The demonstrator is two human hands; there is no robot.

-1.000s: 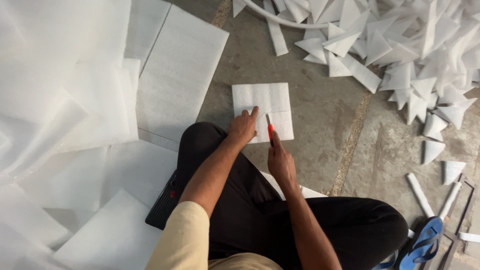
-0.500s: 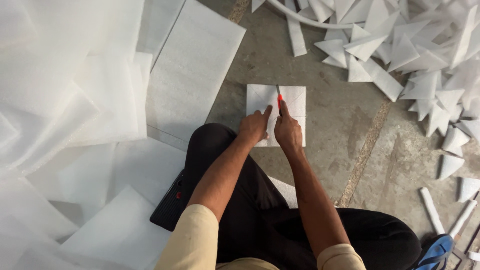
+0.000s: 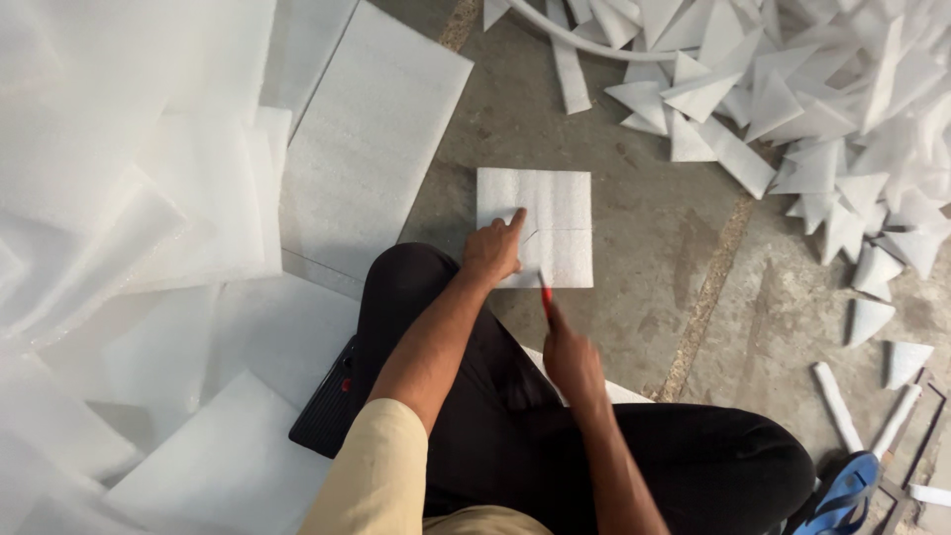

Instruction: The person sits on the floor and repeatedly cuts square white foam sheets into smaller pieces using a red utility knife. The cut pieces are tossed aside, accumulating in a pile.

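Seated on a concrete floor [image 3: 634,228], legs folded, dark trousers.

Small white foam sheet [image 3: 547,213] lies flat on the floor just ahead of the knee, roughly square, a thin cut line running across its middle. Left hand [image 3: 492,250] presses on its near left part, forefinger stretched out flat along the sheet, other fingers curled. Right hand [image 3: 572,359] is closed around a red-handled knife [image 3: 545,295]; the blade tip sits at the sheet's near edge, the hand itself over the knee.

No labels or printed packages visible.

Surroundings: large white foam sheets [image 3: 371,149] stacked and overlapping along the left side of the floor, one reaching close to the small sheet's left edge. Heap of white foam offcuts [image 3: 792,109], triangles and strips, across the far right corner. Black flat object [image 3: 327,408] beside the left thigh, partly under foam. Blue sandal [image 3: 844,493] at the near right edge.
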